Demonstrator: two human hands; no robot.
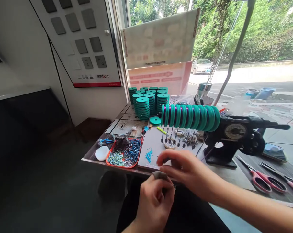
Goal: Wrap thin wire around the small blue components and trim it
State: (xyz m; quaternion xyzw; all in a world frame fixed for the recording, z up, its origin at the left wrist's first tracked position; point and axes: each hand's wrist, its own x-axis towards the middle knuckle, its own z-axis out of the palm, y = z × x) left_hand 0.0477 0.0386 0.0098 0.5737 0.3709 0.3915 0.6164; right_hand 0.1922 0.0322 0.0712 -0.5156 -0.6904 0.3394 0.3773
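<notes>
Low in front of the table edge, my left hand (154, 201) is closed, with a grey cover on one finger. A tiny bit of something shows by its fingertips, too small to name. Just above it, my right hand (185, 165) has thumb and forefinger curled almost together; whatever they pinch does not show. Behind the hands, green ring-shaped foam spools (191, 117) sit in a row on the shaft of a black hand-cranked winder (233, 132). Several small dark weights (178, 144) hang below them on lines. Small blue tubes (148, 156) lie on the white board (143, 163).
An orange tray (124, 166) of small blue, green and silver parts stands left, beside a white round lid (102, 153). Stacked green spools (142, 108) stand at the back. A round dish of beads (170, 144) is near the weights. Pink-handled scissors (261, 181) lie right.
</notes>
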